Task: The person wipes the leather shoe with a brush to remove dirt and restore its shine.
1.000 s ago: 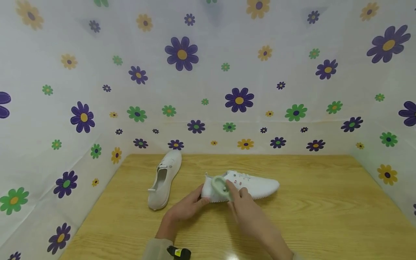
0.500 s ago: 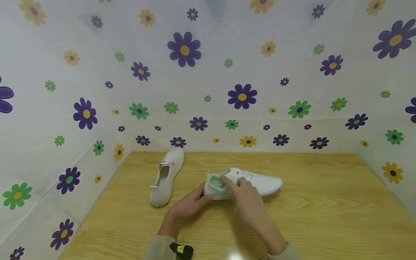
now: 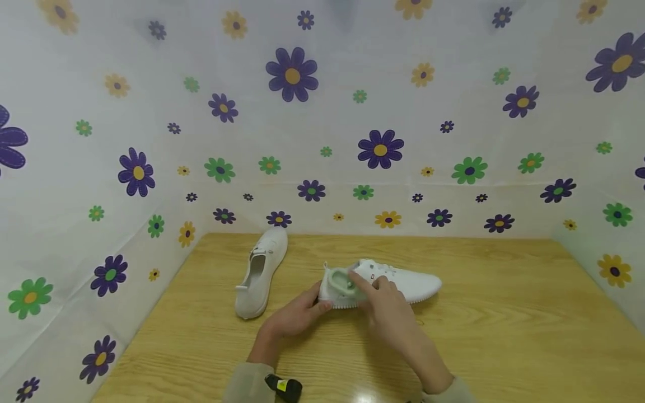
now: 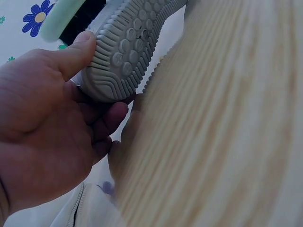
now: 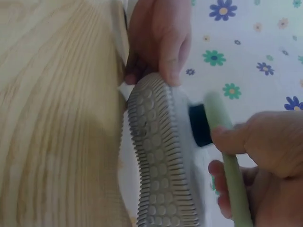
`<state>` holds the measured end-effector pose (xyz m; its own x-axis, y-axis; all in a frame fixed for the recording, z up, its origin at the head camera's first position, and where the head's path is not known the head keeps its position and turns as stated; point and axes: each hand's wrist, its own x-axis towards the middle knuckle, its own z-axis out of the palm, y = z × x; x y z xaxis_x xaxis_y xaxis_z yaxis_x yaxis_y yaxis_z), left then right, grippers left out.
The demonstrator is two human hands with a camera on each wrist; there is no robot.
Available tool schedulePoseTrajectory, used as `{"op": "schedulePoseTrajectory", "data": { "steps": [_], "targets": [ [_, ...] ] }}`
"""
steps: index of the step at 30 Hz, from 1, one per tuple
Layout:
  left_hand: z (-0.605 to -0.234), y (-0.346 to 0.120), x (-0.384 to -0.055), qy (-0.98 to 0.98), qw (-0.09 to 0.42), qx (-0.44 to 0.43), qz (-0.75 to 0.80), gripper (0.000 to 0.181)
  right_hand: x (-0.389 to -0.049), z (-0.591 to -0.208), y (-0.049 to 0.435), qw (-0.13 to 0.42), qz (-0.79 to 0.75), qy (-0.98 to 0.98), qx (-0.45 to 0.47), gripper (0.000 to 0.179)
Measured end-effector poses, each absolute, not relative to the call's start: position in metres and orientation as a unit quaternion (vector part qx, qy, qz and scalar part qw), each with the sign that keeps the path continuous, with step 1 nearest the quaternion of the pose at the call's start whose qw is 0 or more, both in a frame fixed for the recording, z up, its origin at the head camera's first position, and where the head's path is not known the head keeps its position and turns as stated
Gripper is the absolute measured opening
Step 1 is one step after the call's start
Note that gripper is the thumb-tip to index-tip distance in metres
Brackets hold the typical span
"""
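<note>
Gripping the heel of a white shoe (image 3: pixel 415 285), the person's left hand (image 3: pixel 294 316) was at its left end in the head view, while the right hand (image 3: pixel 390 316) held a pale green brush (image 3: pixel 332 284) at the side of the heel. The shoe lay around the middle of the wooden tabletop (image 3: pixel 504 319), toe toward the right edge, sole toward the near side. A second white shoe (image 3: pixel 266 275) stood near the far left corner, toe at the far edge, opening upward. Beige sleeves (image 3: pixel 249 383) covered the forearms, and a black device (image 3: pixel 288 390) with a yellow label sat at the left wrist. Beyond the far edge hung a white sheet (image 3: pixel 322 123) printed with purple, green and orange flowers.

In the left wrist view, the left hand pinched the heel, thumb on the shoe's side and other fingers curled beneath. The grey sole (image 4: pixel 130 54) showed round studs and ridged borders; the brush's dark bristles (image 4: pixel 85 21) were just beside the thumb tip.

In the right wrist view, the right hand's thumb and curled fingers pinched the green handle (image 5: pixel 235 184). The bristles faced the shoe's upper; whether they touched it could not be told.
</note>
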<state>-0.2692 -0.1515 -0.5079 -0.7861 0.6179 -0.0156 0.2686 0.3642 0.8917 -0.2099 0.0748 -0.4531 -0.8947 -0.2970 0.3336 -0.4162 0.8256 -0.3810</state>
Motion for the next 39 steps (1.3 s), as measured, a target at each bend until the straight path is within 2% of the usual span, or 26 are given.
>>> {"op": "schedulePoseTrajectory", "data": {
  "steps": [4,10,16,19,24,31,36,39],
  "targets": [
    [-0.5083,-0.1512,-0.2682,0.818,0.178,0.255,0.484,0.069,-0.2107,-0.4573,0.0754,0.156,0.229,-0.943,0.182,0.059],
    [-0.5089,-0.1500,-0.2701,0.804,0.178,0.284,0.492,0.060,-0.2091,-0.4569,0.0735,0.116,0.236,-0.927,0.267,0.059],
    [-0.5079,-0.1498,-0.2709,0.813,0.172,0.284,0.479,0.065,-0.2112,-0.4576,0.0763,0.141,0.232,-0.945,0.183,0.057],
    [-0.5084,-0.1504,-0.2704,0.812,0.177,0.278,0.481,0.065,-0.2122,-0.4604,0.0734,0.141,0.227,-0.943,0.199,0.057],
    [-0.5100,-0.1500,-0.2713,0.800,0.182,0.284,0.496,0.057,-0.2094,-0.4598,0.0706,0.110,0.228,-0.931,0.264,0.059],
    [-0.5102,-0.1518,-0.2698,0.806,0.172,0.283,0.491,0.064,-0.2112,-0.4578,0.0752,0.138,0.235,-0.943,0.192,0.058],
    [-0.5097,-0.1525,-0.2680,0.808,0.176,0.263,0.497,0.064,-0.2108,-0.4581,0.0745,0.096,0.251,-0.933,0.239,0.057],
    [-0.5095,-0.1525,-0.2676,0.813,0.173,0.249,0.497,0.063,-0.2098,-0.4560,0.0766,0.099,0.252,-0.935,0.228,0.057]
  ]
}}
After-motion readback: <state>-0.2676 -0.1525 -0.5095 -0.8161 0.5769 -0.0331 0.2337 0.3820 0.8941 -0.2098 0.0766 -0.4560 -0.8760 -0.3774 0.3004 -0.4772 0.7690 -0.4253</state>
